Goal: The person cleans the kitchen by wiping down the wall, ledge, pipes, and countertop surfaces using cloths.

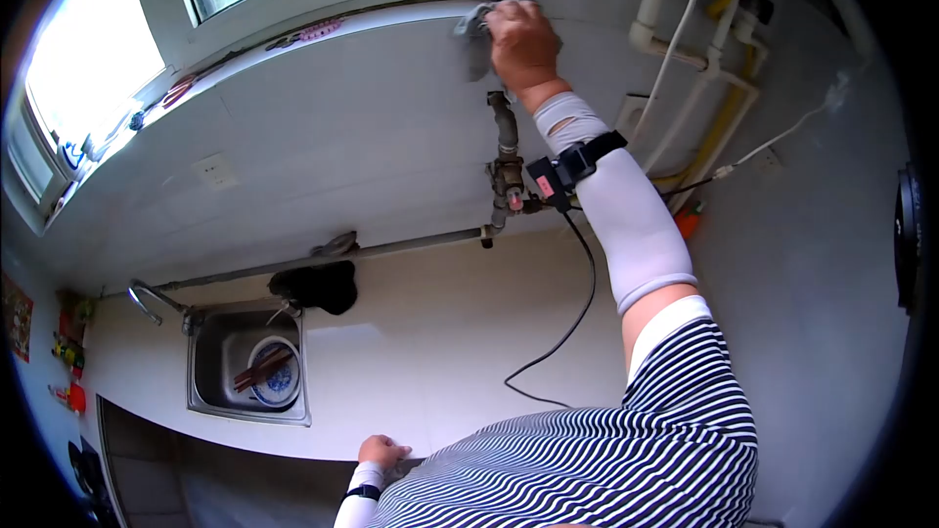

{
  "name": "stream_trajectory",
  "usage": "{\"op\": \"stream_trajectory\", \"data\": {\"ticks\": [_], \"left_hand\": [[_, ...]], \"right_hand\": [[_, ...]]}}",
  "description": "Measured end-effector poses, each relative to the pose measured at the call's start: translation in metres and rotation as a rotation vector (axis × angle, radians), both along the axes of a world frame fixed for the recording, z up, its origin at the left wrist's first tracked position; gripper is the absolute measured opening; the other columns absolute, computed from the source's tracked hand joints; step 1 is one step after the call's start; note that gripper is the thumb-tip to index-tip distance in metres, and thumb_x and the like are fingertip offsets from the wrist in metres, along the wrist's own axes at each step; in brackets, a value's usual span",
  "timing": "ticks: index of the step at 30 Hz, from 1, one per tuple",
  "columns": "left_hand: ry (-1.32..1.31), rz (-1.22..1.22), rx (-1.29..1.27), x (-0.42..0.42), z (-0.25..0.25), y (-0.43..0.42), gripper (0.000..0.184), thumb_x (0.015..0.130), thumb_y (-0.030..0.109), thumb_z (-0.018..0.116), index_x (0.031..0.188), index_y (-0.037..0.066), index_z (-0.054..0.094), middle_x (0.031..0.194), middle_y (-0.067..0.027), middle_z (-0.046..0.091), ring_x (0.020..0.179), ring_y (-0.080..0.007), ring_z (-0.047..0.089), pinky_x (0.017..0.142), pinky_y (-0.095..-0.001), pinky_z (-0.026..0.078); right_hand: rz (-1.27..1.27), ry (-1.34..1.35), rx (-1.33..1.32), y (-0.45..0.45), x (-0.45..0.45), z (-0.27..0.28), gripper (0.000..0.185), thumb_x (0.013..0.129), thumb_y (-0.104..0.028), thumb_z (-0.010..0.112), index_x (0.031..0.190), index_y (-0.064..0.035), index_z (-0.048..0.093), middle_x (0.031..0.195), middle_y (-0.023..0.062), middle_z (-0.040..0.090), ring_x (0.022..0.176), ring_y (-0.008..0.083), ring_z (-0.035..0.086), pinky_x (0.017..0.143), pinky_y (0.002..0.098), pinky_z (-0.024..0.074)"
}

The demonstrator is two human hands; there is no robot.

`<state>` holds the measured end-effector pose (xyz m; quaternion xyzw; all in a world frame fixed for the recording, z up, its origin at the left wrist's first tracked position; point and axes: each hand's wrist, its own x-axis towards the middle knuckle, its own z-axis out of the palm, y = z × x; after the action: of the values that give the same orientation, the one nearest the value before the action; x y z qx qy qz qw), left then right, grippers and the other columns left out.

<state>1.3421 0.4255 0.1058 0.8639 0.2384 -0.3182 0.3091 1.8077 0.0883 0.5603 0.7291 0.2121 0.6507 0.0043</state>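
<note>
Glossy white wall tiles (352, 127), upper centre | right hand (524, 44) clenched around crumpled grey cloth (476, 39) against them | left hand (382, 451), lower centre, curled at smooth bench's (440, 332) edge, grip unclear

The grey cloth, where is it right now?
In the head view, the grey cloth is in the right hand, against the wall by the windowsill's right end, above the pipe.

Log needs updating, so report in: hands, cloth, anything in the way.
Right hand gripping grey cloth at wall. Left hand by counter edge, grip unclear. Pipe just below right hand; black cord hangs over counter.
</note>
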Motion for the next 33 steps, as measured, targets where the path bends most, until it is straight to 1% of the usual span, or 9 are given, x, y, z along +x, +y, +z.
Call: {"op": "stream_trajectory", "data": {"ticks": [7, 9, 13, 15, 19, 23, 25, 31, 33], "left_hand": [[-0.055, -0.012, 0.028, -0.004, -0.003, -0.002, 0.040, 0.065, 0.038, 0.087, 0.071, 0.004, 0.066, 0.067, -0.0088, 0.066, 0.062, -0.0200, 0.061, 0.064, -0.0335, 0.050], [0.001, 0.017, 0.012, -0.004, -0.002, 0.001, 0.045, 0.063, 0.045, 0.085, 0.076, 0.004, 0.070, 0.076, -0.0120, 0.070, 0.072, -0.0267, 0.067, 0.072, -0.0365, 0.052], [-0.019, -0.019, 0.036, 0.000, 0.007, -0.001, 0.042, 0.066, 0.040, 0.086, 0.067, 0.004, 0.065, 0.067, -0.0098, 0.065, 0.062, -0.0216, 0.061, 0.064, -0.0349, 0.050], [0.001, -0.002, 0.021, 0.004, 0.015, -0.003, 0.042, 0.066, 0.040, 0.086, 0.067, 0.004, 0.065, 0.067, -0.0097, 0.065, 0.062, -0.0216, 0.061, 0.064, -0.0348, 0.050], [-0.034, -0.007, 0.040, -0.001, 0.008, -0.004, 0.042, 0.065, 0.040, 0.086, 0.068, 0.004, 0.065, 0.066, -0.0098, 0.065, 0.063, -0.0217, 0.061, 0.064, -0.0345, 0.049], [-0.026, 0.021, 0.022, -0.006, -0.003, 0.000, 0.044, 0.063, 0.045, 0.084, 0.073, 0.005, 0.071, 0.076, -0.0122, 0.070, 0.073, -0.0277, 0.067, 0.072, -0.0377, 0.053], [-0.013, 0.043, 0.012, -0.004, 0.010, -0.003, 0.042, 0.063, 0.044, 0.085, 0.074, 0.006, 0.071, 0.076, -0.0121, 0.070, 0.073, -0.0273, 0.067, 0.072, -0.0374, 0.053], [-0.008, 0.052, -0.012, -0.006, 0.010, -0.001, 0.042, 0.064, 0.043, 0.085, 0.075, 0.006, 0.070, 0.075, -0.0115, 0.070, 0.072, -0.0261, 0.067, 0.072, -0.0368, 0.053], [0.012, 0.016, 0.027, -0.001, 0.010, -0.001, 0.042, 0.064, 0.043, 0.085, 0.076, 0.005, 0.070, 0.074, -0.0112, 0.070, 0.071, -0.0257, 0.067, 0.071, -0.0364, 0.053]], "right_hand": [[-0.139, 0.097, -0.037, -0.061, -0.007, -0.006, 0.013, 0.082, -0.010, 0.058, 0.086, -0.0105, 0.070, 0.100, 0.0070, 0.062, 0.098, 0.0273, 0.059, 0.078, 0.0416, 0.0532], [-0.180, 0.053, 0.147, -0.074, -0.007, -0.011, 0.015, 0.082, -0.009, 0.058, 0.090, -0.0097, 0.071, 0.101, 0.0085, 0.062, 0.098, 0.0284, 0.059, 0.078, 0.0416, 0.0535], [-0.095, 0.054, 0.088, -0.040, 0.003, -0.007, 0.016, 0.081, -0.008, 0.058, 0.091, -0.0087, 0.071, 0.101, 0.0096, 0.062, 0.098, 0.0295, 0.059, 0.079, 0.0417, 0.0535], [0.091, -0.066, -0.018, -0.010, 0.010, -0.008, 0.012, 0.079, -0.006, 0.060, 0.086, -0.0079, 0.070, 0.099, 0.0090, 0.063, 0.095, 0.0294, 0.060, 0.078, 0.0417, 0.0535], [0.086, -0.045, -0.097, -0.009, -0.001, -0.004, 0.010, 0.075, -0.002, 0.060, 0.079, -0.0069, 0.068, 0.091, 0.0095, 0.064, 0.090, 0.0301, 0.060, 0.075, 0.0424, 0.0526], [0.081, -0.080, -0.031, -0.033, -0.002, -0.001, 0.008, 0.069, -0.001, 0.059, 0.073, -0.0068, 0.064, 0.084, 0.0114, 0.061, 0.084, 0.0326, 0.059, 0.071, 0.0442, 0.0489], [-0.129, 0.003, 0.057, -0.019, -0.009, -0.005, 0.008, 0.074, -0.003, 0.060, 0.077, -0.0073, 0.066, 0.090, 0.0093, 0.062, 0.089, 0.0313, 0.059, 0.074, 0.0435, 0.0504], [-0.096, 0.077, -0.118, -0.033, -0.005, -0.005, 0.015, 0.083, -0.012, 0.059, 0.091, -0.0104, 0.071, 0.106, 0.0050, 0.062, 0.101, 0.0290, 0.058, 0.080, 0.0430, 0.0528], [-0.131, 0.079, 0.009, -0.044, -0.006, -0.008, 0.015, 0.083, -0.012, 0.059, 0.091, -0.0109, 0.072, 0.106, 0.0052, 0.063, 0.101, 0.0288, 0.058, 0.080, 0.0431, 0.0529]]}}
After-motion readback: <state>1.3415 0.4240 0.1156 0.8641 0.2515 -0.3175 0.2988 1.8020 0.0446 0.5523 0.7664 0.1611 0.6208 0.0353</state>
